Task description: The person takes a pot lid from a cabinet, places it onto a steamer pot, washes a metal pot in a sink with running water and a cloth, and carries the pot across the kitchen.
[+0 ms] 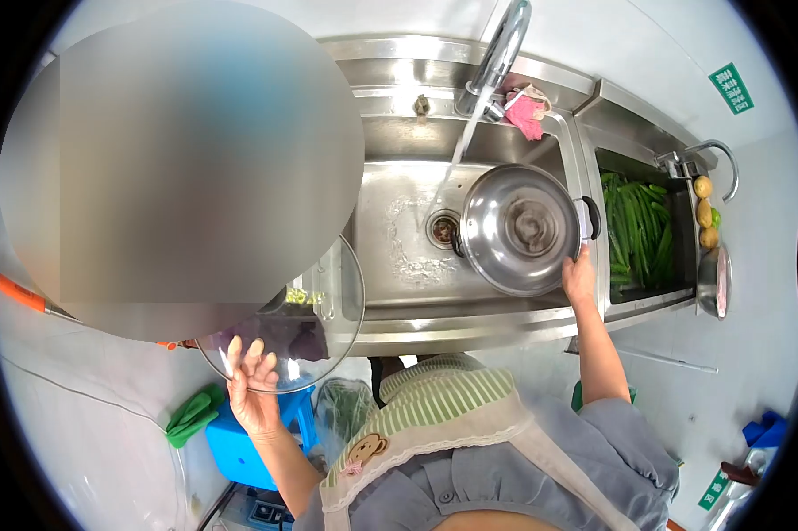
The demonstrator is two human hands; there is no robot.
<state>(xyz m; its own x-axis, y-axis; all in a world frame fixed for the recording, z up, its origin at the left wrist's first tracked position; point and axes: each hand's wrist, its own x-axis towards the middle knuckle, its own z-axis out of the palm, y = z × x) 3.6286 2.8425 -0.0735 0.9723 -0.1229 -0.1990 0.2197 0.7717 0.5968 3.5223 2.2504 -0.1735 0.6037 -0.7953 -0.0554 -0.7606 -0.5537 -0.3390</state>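
Note:
My left hand [254, 386] grips the edge of a round glass lid [315, 352] with a thin metal rim, held left of the sink and partly covered by the blurred area. My right hand [579, 276] holds a shiny steel pot [501, 212] by its right rim, just below one of its two dark side handles [591, 218]. The pot is over the right part of the sink basin [390, 190]. Water [466, 133] runs from the tap [502, 49] into the basin, left of the pot, near the drain [443, 229].
A pink cloth [526, 115] hangs behind the basin. Long green vegetables [633, 226] fill a second sink at right, with potatoes [704, 212] and a metal bowl [712, 283] beyond. A blue stool [244, 451] stands below left. A large blur hides the upper left.

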